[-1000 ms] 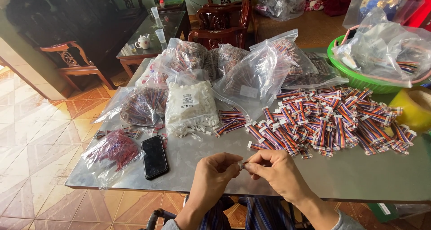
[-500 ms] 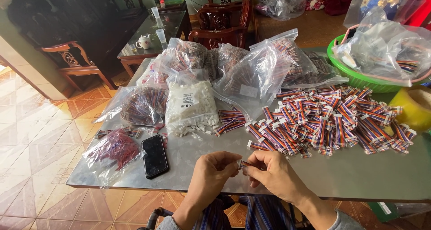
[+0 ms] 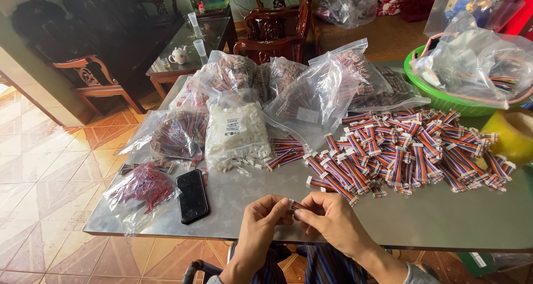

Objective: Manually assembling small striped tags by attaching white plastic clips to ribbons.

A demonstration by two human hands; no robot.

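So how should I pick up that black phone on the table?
The black phone lies flat on the metal table, clear of the bags. Probably best to come from above and pinch its two long edges with your fingers; they are straight, close together and free, while the flat face gives nothing to hold.

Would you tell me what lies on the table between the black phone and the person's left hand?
Nothing: in the head view, only bare grey table separates the black phone from the left hand.

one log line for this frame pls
left hand + right hand: pinching small ribbon cable | pile of cables behind | phone left
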